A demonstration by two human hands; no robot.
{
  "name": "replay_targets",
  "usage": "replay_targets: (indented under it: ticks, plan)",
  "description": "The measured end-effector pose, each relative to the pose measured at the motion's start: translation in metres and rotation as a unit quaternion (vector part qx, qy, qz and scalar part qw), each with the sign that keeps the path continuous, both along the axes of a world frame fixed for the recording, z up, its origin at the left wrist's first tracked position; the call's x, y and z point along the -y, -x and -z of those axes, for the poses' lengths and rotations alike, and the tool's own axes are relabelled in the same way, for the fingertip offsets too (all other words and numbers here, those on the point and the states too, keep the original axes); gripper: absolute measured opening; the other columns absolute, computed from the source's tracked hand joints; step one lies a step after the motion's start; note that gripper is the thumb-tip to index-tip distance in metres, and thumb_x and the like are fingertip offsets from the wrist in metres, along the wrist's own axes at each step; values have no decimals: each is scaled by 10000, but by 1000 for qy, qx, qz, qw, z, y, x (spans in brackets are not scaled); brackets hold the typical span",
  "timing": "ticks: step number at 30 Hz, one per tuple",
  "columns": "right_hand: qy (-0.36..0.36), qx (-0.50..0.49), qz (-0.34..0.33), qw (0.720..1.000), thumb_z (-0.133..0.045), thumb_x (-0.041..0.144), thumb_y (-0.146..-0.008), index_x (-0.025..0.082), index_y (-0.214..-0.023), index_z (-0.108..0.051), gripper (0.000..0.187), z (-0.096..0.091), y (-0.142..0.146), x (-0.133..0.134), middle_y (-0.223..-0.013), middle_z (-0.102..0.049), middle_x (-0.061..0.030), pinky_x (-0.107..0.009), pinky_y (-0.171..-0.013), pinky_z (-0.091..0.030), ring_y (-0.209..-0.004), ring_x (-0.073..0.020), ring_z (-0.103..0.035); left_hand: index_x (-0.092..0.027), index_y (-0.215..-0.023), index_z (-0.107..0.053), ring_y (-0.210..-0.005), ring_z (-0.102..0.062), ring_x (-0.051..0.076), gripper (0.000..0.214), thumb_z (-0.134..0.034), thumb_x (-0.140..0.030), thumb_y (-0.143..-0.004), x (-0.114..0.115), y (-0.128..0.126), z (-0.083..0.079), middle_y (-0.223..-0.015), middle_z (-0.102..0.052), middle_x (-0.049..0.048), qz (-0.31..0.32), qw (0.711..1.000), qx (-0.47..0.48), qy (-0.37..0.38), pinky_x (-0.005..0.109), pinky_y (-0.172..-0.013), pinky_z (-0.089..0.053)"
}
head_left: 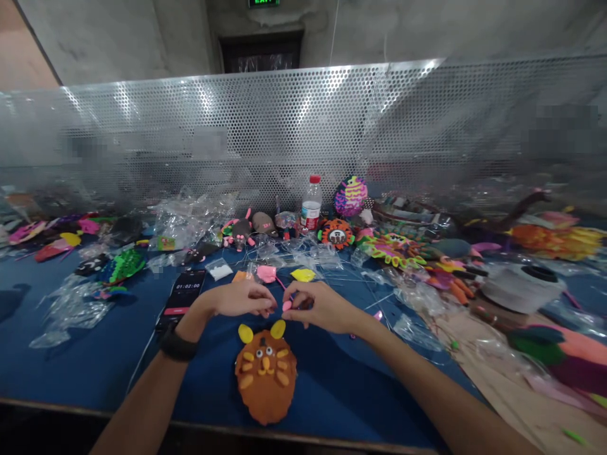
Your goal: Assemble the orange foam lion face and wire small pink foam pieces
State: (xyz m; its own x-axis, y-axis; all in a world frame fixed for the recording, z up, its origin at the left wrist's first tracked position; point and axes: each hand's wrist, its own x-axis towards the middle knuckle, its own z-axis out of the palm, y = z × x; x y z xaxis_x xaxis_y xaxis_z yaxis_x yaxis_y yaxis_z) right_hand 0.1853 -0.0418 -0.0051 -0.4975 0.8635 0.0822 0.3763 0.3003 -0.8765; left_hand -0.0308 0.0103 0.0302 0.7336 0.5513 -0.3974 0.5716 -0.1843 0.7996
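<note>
My left hand (239, 298) and my right hand (318, 307) meet above the blue table (95, 360), fingertips pinched together on a small pink felt piece (287, 305). Just below them lies an orange felt animal face (266, 377) with yellow ears, yellow stripes and small eyes. A black band (176, 347) circles my left wrist. A pink felt piece (266, 273) and a yellow felt piece (303, 275) lie just beyond my hands.
A phone (181, 297) showing a timer lies left of my left hand. Clear plastic bags (71, 309), finished felt toys (396, 249), a water bottle (311, 205) and a white thread spool (521, 287) crowd the back and right. A perforated metal screen (303, 126) stands behind.
</note>
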Motion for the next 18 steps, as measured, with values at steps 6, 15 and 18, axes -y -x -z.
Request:
replay_targets:
  ticks: [6,15,18]
  plan:
    - [15,36,-26,999,-629,411,-784,167,-780,-642,244,-1,1,2,-619,-634,1,-201,-465,-443,-481,-97,-592,-200,-1012,-693,-997,-587,168,299,-507,-388,-871,3,1,-11,-1138,-651,47,71,992,-63,-88,265,-871,-422]
    - [65,15,-33,997,-666,397,-747,165,-840,-677,250,1,3,3,-608,-617,9,-193,-430,-460,-473,-89,-569,-153,-938,-699,-795,-649,144,306,-536,-397,-849,6,0,-7,-897,-710,73,40,997,-62,16,250,-728,-503]
    - [81,25,-44,995,-677,407,-734,173,-880,-679,276,0,2,3,-627,-623,4,-178,-405,-456,-520,-105,-589,-166,-976,-691,-836,-647,143,293,-523,-376,-861,7,0,-9,-928,-709,64,64,996,-67,11,231,-733,-487]
